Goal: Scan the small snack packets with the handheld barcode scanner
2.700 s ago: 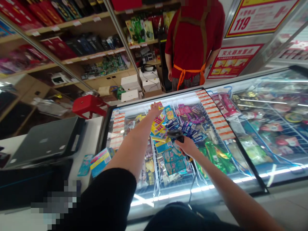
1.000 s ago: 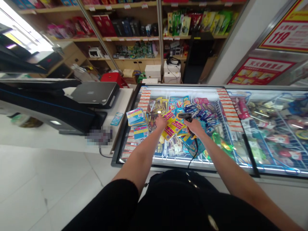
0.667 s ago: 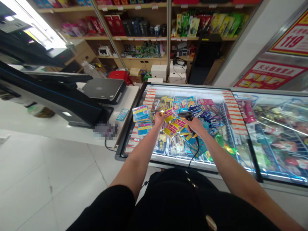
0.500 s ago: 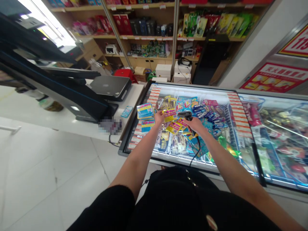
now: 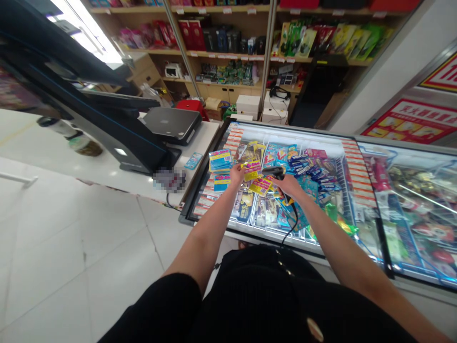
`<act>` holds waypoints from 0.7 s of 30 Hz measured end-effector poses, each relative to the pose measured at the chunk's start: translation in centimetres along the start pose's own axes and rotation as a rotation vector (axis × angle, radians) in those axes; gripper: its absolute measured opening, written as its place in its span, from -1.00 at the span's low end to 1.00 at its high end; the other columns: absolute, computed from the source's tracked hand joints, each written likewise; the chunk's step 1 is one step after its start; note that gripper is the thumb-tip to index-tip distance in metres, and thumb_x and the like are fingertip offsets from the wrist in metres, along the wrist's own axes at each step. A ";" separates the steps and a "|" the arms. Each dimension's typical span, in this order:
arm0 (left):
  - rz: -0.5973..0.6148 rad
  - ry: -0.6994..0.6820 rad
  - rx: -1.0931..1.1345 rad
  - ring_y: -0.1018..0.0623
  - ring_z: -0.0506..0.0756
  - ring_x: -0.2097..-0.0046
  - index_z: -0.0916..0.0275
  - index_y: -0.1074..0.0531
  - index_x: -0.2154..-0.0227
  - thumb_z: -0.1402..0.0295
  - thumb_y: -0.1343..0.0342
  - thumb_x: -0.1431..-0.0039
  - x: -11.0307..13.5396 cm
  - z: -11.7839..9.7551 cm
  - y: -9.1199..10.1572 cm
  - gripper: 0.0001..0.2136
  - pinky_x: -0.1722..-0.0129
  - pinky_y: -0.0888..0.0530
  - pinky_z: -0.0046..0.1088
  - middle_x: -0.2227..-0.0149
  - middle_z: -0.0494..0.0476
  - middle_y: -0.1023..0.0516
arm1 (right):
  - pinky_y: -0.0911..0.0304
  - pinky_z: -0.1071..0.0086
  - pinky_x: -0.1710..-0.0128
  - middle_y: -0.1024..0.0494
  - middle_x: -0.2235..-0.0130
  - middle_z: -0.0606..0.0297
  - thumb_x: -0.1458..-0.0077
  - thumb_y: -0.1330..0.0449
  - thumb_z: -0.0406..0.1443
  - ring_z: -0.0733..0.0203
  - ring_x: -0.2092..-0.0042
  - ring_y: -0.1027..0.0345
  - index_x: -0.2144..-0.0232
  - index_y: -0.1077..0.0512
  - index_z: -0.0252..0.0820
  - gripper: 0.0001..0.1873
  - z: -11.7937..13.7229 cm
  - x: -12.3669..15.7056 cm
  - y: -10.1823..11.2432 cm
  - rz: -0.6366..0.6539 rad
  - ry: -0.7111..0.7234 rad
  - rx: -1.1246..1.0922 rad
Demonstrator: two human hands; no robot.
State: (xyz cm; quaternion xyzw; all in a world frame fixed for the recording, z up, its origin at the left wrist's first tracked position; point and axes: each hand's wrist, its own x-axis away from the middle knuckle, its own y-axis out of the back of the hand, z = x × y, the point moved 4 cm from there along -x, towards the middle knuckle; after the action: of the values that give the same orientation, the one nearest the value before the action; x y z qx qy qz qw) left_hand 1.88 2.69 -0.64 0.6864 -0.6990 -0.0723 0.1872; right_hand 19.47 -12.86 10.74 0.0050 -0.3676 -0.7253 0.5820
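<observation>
My left hand [image 5: 236,175] pinches a yellow-and-pink packet [image 5: 253,170] by its left edge, above the glass top of a chest freezer [image 5: 200,209]. In my right hand [image 5: 286,185] is a black handheld barcode scanner [image 5: 273,171], its nose pointed left at the packet. The scanner's cord [image 5: 294,224] hangs down toward my body. Another yellow-and-pink packet [image 5: 260,186] lies just below the held one, close to my right hand. Left of my left hand, blue-and-yellow packets [image 5: 220,161] lie in a stack, with another blue-and-yellow packet [image 5: 222,183] below it.
A white counter [image 5: 135,183] on the left bears a black screen stand [image 5: 143,147], a closed laptop [image 5: 173,123] and a blue packet [image 5: 193,161]. Bagged goods fill the freezer baskets, among them blue-wrapped bars [image 5: 314,171]. Stocked shelves [image 5: 224,53] stand behind.
The view has shifted slightly, so the scene sits a little further right. My left hand still pinches the yellow-and-pink packet, and the scanner stays beside it in my right hand.
</observation>
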 end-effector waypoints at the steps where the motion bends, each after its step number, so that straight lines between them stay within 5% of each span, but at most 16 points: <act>1: -0.002 -0.002 0.006 -0.53 0.04 0.26 0.31 -0.44 0.11 0.32 -0.11 -0.05 0.0 0.0 0.0 -0.68 0.29 -0.43 -0.48 0.24 0.18 -0.55 | -0.16 0.48 0.68 -0.40 0.68 0.24 -0.04 -0.18 -0.01 0.27 0.69 -0.28 0.67 -0.28 -0.23 -0.53 0.1 0.2 0.0 -0.001 -0.001 0.008; 14: -0.011 0.053 0.080 -0.53 0.07 0.29 0.32 -0.46 0.15 0.32 -0.20 0.03 1.5 0.5 2.1 -0.65 0.33 -0.41 -0.49 0.33 0.17 -0.56 | -0.19 0.46 0.60 -0.45 0.64 0.15 -0.08 -0.11 -0.04 0.24 0.64 -0.33 0.70 -0.31 -0.23 -0.53 0.5 0.0 -1.4 0.038 -0.023 0.174; 21: -0.060 0.180 0.063 -0.55 0.09 0.32 0.33 -0.49 0.33 0.33 -0.27 0.13 2.3 3.1 6.4 -0.73 0.37 -0.43 -0.49 0.42 0.16 -0.55 | -0.17 0.48 0.62 -0.41 0.68 0.21 -0.04 -0.15 -0.14 0.26 0.66 -0.31 0.68 -0.31 -0.23 -0.63 2.8 0.5 -3.0 0.044 -0.008 0.137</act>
State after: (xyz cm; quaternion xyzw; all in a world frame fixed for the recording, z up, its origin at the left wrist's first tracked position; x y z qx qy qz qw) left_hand -5.19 0.22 -0.78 0.7163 -0.6603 0.0059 0.2255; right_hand 15.53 -11.60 11.36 0.0337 -0.4189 -0.6855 0.5946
